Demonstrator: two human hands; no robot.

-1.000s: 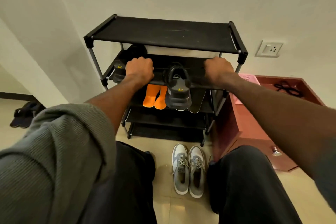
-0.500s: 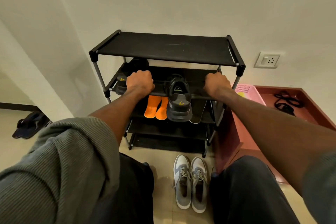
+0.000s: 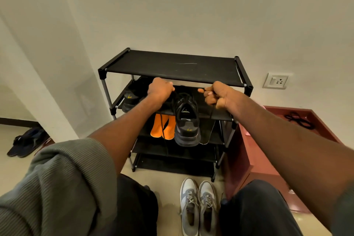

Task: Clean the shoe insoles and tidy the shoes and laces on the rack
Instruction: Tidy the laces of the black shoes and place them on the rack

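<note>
A black four-tier shoe rack (image 3: 172, 67) stands against the wall. On its second shelf a black shoe (image 3: 186, 120) juts heel-first over the front edge, and a second black shoe (image 3: 132, 96) sits at the left. My left hand (image 3: 160, 89) is closed just left of the jutting shoe, with a black lace (image 3: 162, 126) hanging from it. My right hand (image 3: 216, 95) is closed to the shoe's right, pinching another black lace end. Two orange insoles (image 3: 169, 128) and a dark insole (image 3: 207, 132) lie on the third shelf. A grey pair of sneakers (image 3: 199, 205) stands on the floor.
A maroon cabinet (image 3: 254, 159) stands close to the rack's right side, with a black cord (image 3: 298, 120) lying on top. A wall socket (image 3: 275, 81) is above it. Dark sandals (image 3: 26, 143) lie on the floor at the far left. My knees flank the grey sneakers.
Both hands have come off the second shelf's front rail and risen slightly, now pinching black lace ends beside the jutting shoe. The view has pulled back from the rack.
</note>
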